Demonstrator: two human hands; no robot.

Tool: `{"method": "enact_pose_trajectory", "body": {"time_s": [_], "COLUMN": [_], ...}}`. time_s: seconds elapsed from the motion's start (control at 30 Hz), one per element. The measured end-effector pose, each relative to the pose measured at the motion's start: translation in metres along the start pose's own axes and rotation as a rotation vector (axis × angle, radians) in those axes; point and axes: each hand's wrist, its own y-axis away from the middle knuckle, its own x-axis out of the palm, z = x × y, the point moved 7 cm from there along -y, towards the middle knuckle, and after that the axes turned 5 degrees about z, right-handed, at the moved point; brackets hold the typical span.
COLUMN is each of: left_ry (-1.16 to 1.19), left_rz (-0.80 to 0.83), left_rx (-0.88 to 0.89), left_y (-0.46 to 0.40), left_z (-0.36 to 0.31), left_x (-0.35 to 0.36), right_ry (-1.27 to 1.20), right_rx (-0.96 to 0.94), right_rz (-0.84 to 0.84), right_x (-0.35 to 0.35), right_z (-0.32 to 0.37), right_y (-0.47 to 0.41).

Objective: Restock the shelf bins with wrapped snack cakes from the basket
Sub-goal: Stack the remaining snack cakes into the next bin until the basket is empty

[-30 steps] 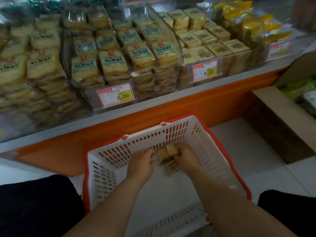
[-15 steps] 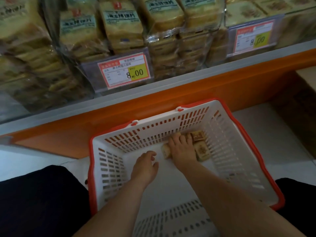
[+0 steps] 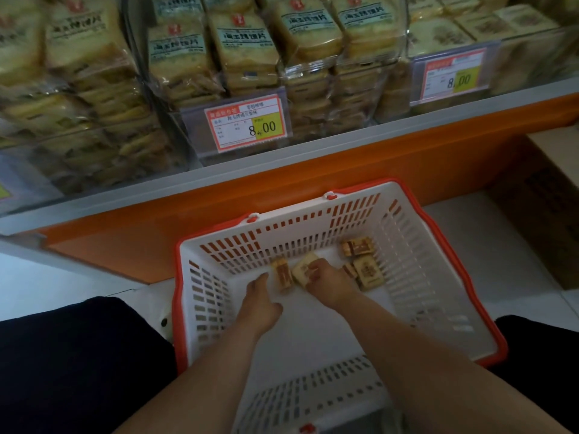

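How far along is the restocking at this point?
Done: shelf bins look packed. In hand: right hand rests on one snack cake; left hand reaches beside another. Left: a few more cakes lie in the nearly empty basket.

A red-bordered price tag [image 3: 247,123] reading 8.00 on a yellow patch is fixed to the front of the display. A 2nd price tag [image 3: 452,76] sits farther right, also showing 8.00. At the right edge, a brown cardboard box [image 3: 546,195] stands on the pale floor [image 3: 47,286].
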Motion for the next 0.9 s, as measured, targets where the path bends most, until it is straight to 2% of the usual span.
{"method": "enact_pose_trajectory", "body": {"time_s": [0.07,0.13,0.27,0.4,0.5,0.57,0.6,0.67,0.7,0.83,0.9], "left_ry": [0.041,0.117,0.549,0.861,0.938,0.876,0.800,0.633,0.572,0.308,0.255], "left_rz": [-0.009,-0.003,0.160,0.092,0.161,0.154,0.103,-0.041,-0.064,0.135,0.218], "left_rx": [-0.102,-0.126,-0.192,-0.309,-0.320,-0.274,-0.242,-0.176,-0.132,0.145,0.226], "left_y": [-0.003,-0.008,-0.015,-0.017,-0.015,-0.015,-0.016,-0.015,-0.013,0.004,0.017], "left_z": [0.011,0.010,-0.008,-0.001,0.000,-0.009,-0.012,-0.018,-0.023,-0.067,-0.091], "left_x": [-0.003,0.000,0.022,0.027,0.032,0.029,0.024,0.008,0.003,-0.001,-0.005], "right_ry": [-0.097,-0.161,-0.260,-0.321,-0.117,-0.026,-0.055,-0.265,-0.389,-0.602,-0.635], "right_rx": [0.042,0.068,-0.038,-0.033,0.028,0.027,0.024,0.053,0.073,0.121,0.077], "right_rz": [0.011,0.048,0.185,0.087,-0.065,-0.142,-0.161,-0.138,-0.104,0.031,0.050], "right_x": [0.008,0.018,0.039,0.035,0.018,0.007,0.002,-0.009,-0.014,-0.038,-0.058], "right_z": [-0.001,0.001,0.018,0.013,-0.002,-0.006,-0.007,-0.012,-0.014,-0.010,0.003], "right_y": [-0.001,-0.001,-0.007,-0.018,-0.022,-0.019,-0.016,-0.011,-0.008,0.012,0.025]}}
